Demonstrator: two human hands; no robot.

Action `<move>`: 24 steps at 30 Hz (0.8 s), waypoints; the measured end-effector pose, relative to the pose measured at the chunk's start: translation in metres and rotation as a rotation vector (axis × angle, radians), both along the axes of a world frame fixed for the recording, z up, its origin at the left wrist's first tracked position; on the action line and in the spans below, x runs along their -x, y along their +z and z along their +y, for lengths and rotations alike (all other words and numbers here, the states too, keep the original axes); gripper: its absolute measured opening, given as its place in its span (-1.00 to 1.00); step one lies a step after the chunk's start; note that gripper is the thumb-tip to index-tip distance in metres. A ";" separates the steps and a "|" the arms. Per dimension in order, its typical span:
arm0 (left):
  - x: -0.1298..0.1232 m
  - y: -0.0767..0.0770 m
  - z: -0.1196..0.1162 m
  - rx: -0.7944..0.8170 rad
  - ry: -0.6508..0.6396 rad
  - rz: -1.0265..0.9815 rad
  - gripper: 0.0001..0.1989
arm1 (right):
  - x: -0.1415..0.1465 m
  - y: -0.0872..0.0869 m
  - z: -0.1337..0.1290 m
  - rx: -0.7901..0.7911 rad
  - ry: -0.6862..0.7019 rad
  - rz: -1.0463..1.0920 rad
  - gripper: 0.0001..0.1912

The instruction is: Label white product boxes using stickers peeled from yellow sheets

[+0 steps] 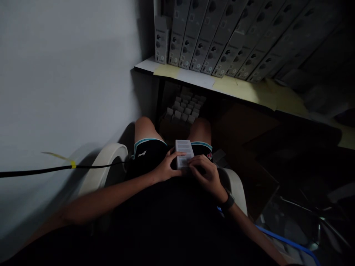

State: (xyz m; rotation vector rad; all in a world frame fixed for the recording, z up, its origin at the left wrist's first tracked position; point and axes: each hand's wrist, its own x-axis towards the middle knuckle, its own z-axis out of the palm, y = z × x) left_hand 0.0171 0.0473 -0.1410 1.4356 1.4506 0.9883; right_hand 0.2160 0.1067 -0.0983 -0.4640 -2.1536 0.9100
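A small white box (183, 147) with printed lines of text lies face up over my lap, between my thighs. My left hand (166, 167) grips it from the left side, with the thumb near its lower edge and a finger across its printed face. At the box's lower right corner is my right hand (205, 170), its fingers bent and the fingertips touching the printed face. Whether those fingertips pinch something thin is too dark to tell. A dark band sits on my right wrist.
Tall printed boxes (198, 53) stand in a row on a table (194, 77) ahead. Beneath it are several small white open boxes (184, 107). White chair armrests flank me. A black cable (36, 172) with a yellow tie runs in from the left, beside the wall.
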 end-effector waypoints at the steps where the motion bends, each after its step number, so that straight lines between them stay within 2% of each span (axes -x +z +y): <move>1: 0.000 0.000 0.000 0.004 0.000 -0.001 -0.28 | 0.000 0.000 0.000 0.020 -0.004 0.004 -0.87; 13: 0.001 -0.003 0.001 0.002 0.004 0.006 -0.27 | 0.003 -0.002 -0.001 0.116 -0.135 -0.016 -0.92; 20: 0.000 -0.001 0.001 -0.003 0.003 0.017 -0.29 | 0.002 -0.003 0.000 0.169 -0.157 -0.028 -0.90; 24: 0.001 -0.002 -0.001 -0.004 -0.002 0.011 -0.28 | 0.001 -0.004 0.002 0.255 -0.225 -0.010 -0.85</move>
